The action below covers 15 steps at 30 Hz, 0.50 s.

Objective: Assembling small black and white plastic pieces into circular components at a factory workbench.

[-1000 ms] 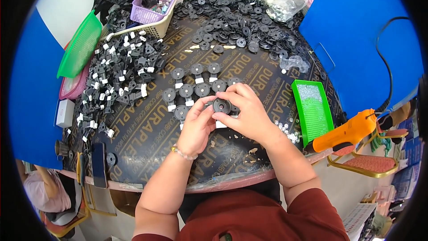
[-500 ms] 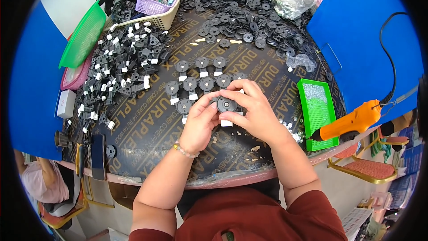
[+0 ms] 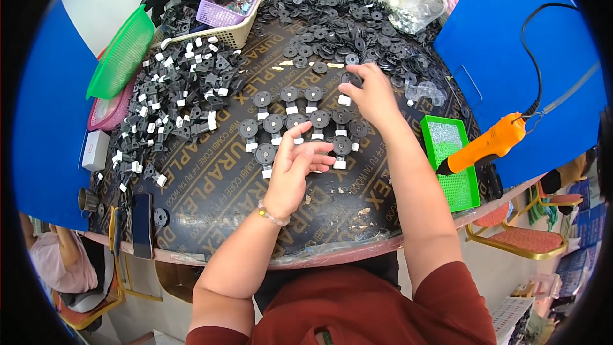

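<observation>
Several black round wheel pieces (image 3: 342,145), each on a bracket with a white end, stand grouped in loose rows at the middle of the table. At the back right of this group, my right hand (image 3: 377,97) is closed with thumb and fingertips round one wheel piece (image 3: 349,79), whose white end points toward me. My left hand (image 3: 292,176) is above the near part of the group, palm turned inward and fingers apart, with nothing in it. Its fingers hide some of the pieces below.
Loose black discs (image 3: 338,25) are heaped at the back, black brackets with white ends (image 3: 182,92) at the left. A green tray (image 3: 472,199) and an orange electric screwdriver (image 3: 485,145) sit right. A phone (image 3: 142,225) and pliers (image 3: 115,225) lie at the near left edge.
Both hands held a wheel piece together near the front of the group. My right hand has moved away to the back right, while my left hand has let go and opened.
</observation>
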Motion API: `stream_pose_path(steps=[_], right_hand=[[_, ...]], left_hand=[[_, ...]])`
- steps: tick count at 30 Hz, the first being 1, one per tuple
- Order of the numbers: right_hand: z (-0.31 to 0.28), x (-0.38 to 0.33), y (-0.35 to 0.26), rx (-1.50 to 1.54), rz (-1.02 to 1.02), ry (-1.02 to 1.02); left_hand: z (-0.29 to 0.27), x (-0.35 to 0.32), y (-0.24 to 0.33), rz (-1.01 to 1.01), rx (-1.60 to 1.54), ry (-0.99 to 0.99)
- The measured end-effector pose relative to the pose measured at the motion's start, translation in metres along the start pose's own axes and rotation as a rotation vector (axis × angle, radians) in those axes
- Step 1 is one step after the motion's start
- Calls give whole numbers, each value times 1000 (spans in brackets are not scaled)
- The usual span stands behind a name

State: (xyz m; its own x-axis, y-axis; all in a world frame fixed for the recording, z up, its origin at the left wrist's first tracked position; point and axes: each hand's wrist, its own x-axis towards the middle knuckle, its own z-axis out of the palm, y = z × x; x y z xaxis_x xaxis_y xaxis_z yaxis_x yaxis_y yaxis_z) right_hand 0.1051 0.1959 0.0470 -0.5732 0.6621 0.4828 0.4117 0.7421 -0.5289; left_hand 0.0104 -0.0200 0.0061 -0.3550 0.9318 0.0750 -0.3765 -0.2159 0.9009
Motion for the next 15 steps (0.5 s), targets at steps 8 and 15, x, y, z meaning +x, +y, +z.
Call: stream_pose_path(steps=[8, 15], right_hand=[[48, 21, 48, -34, 164, -315], [15, -6, -6, 16, 44, -53]], left_hand=[[5, -5, 12, 108, 144, 17], [9, -5, 78, 427, 898, 182]])
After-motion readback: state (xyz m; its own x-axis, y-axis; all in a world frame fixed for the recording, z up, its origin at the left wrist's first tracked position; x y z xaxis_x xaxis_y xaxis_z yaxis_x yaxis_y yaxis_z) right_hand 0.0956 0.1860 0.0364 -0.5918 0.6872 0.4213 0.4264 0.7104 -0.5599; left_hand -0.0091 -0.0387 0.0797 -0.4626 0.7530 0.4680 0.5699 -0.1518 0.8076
